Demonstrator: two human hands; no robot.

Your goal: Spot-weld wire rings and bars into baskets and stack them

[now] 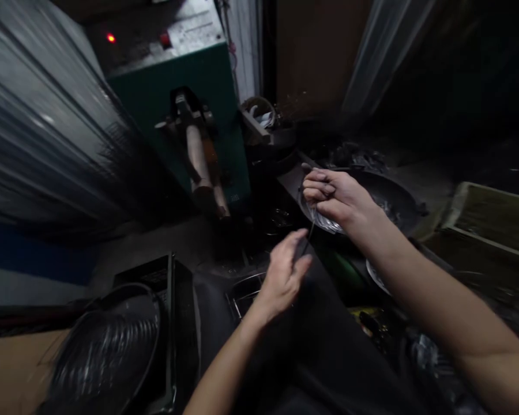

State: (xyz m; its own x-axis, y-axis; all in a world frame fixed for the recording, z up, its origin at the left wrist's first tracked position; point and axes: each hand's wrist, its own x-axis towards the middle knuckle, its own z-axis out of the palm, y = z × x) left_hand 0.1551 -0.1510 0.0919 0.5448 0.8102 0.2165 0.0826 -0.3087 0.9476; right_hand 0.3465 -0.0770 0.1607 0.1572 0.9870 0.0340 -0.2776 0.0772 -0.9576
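Note:
My right hand (pixel 331 193) is closed, with a thin metal wire (pixel 313 223) running down out of its fingers. Below and to the left, my left hand (pixel 283 274) has thumb and fingers apart near the wire's lower end. Whether the left fingers touch the wire I cannot tell. Behind my right hand lies a wide dark pan (pixel 398 193) holding shiny metal pieces (pixel 328 223). Several thin wire shapes (pixel 248 291) lie over my lap, just left of my left hand.
A green machine (pixel 142 109) with a lit red lamp (pixel 111 38) and a jutting electrode arm (pixel 198 153) stands ahead. At lower left, a round basin (pixel 108 346) holds curved wire pieces. A greenish crate (pixel 493 216) is at right. Corrugated sheeting (pixel 38 104) walls the left side.

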